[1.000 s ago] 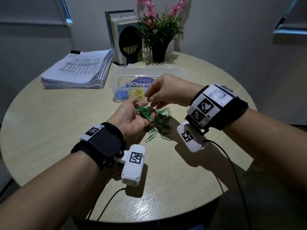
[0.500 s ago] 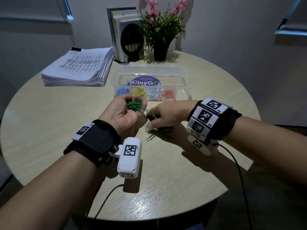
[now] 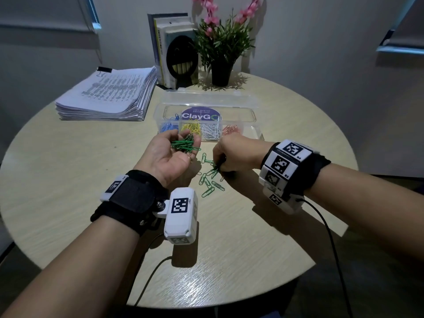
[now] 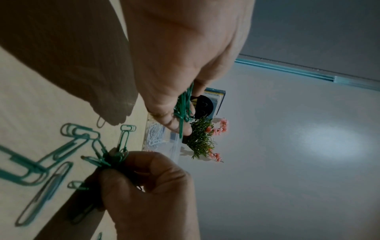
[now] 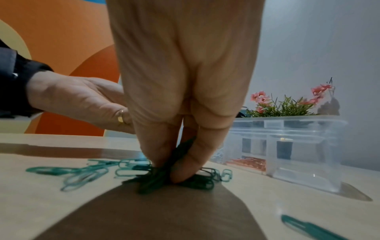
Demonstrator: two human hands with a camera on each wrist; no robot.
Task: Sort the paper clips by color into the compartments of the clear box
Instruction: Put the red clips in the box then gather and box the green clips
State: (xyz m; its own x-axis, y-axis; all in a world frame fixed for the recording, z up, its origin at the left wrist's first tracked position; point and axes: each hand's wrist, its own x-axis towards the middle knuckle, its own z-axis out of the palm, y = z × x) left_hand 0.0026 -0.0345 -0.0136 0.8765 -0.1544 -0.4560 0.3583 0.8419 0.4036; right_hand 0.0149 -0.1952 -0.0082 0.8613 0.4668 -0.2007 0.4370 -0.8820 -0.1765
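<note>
My left hand (image 3: 174,150) lies palm up above the table and cups a bunch of green paper clips (image 3: 184,145) in its curled fingers (image 4: 179,123). My right hand (image 3: 226,157) is down on the table, pinching a clump of green clips (image 5: 162,177) out of the loose green pile (image 3: 210,180). Behind both hands stands the clear box (image 3: 250,111) with its lid open. Its compartments hold blue clips (image 3: 168,127), yellow clips (image 3: 190,128), white clips (image 3: 212,131) and red clips (image 3: 230,129).
A thick stack of printed papers (image 3: 107,97) lies at the back left of the round wooden table (image 3: 68,171). Books (image 3: 172,49) and a potted plant with pink flowers (image 3: 221,47) stand behind the box. Cables run off the front edge.
My right hand dropped from beside the left palm down onto the pile on the table and took hold of clips there. The left hand stayed cupped around its bunch.
</note>
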